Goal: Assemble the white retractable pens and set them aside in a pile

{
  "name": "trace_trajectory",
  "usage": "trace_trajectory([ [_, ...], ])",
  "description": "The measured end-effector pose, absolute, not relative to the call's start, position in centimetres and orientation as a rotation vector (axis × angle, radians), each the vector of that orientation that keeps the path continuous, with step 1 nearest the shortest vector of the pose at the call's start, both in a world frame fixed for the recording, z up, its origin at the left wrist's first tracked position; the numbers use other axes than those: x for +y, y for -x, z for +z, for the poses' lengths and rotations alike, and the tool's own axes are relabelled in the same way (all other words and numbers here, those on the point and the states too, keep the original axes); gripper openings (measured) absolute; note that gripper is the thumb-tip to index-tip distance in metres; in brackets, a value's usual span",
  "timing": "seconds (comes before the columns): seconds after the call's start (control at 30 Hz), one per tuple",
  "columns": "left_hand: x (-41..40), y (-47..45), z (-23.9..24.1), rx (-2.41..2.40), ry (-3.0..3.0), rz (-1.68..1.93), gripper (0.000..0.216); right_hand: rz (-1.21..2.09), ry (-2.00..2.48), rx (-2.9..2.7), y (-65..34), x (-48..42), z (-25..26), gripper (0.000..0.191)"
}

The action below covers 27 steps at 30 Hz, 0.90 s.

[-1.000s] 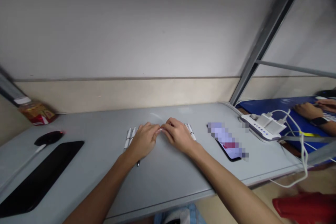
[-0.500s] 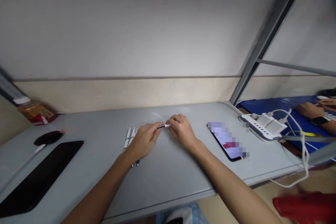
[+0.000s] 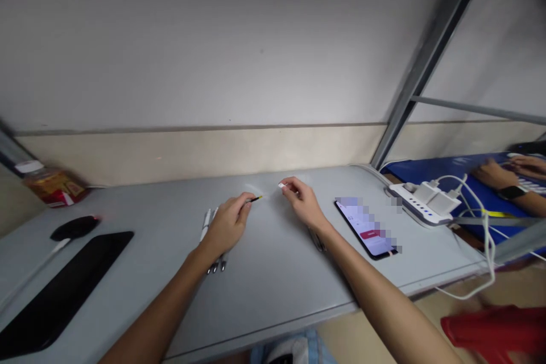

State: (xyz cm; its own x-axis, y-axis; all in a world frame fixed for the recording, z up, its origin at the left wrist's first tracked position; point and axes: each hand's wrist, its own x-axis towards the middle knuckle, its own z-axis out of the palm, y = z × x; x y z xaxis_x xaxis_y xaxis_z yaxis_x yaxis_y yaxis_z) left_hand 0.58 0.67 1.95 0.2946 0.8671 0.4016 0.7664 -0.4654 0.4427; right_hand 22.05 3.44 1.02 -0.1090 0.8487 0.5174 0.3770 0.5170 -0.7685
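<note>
pointing rightward, the left hand's refill faces the white cap.

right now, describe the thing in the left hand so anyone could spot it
Over the grey table, the left hand pinches a thin dark rod pointing right, toward the white cap in the right hand. Unlike the white pens lying under the left hand, it is dark and yellow-tipped.
</note>
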Motion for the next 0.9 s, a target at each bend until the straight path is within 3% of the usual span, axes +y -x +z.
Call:
trace_trajectory([
  [0.27,0.8,-0.5,1.3,1.504,-2.579,0.775,0.030,0.200,1.012,-2.090,-22.1,2.7,1.0,0.016],
  [0.9,0.4,-1.5,0.3,1.424,-2.577,0.759,0.025,0.084,0.972,-2.270,-20.3,2.0,-0.1,0.018],
])
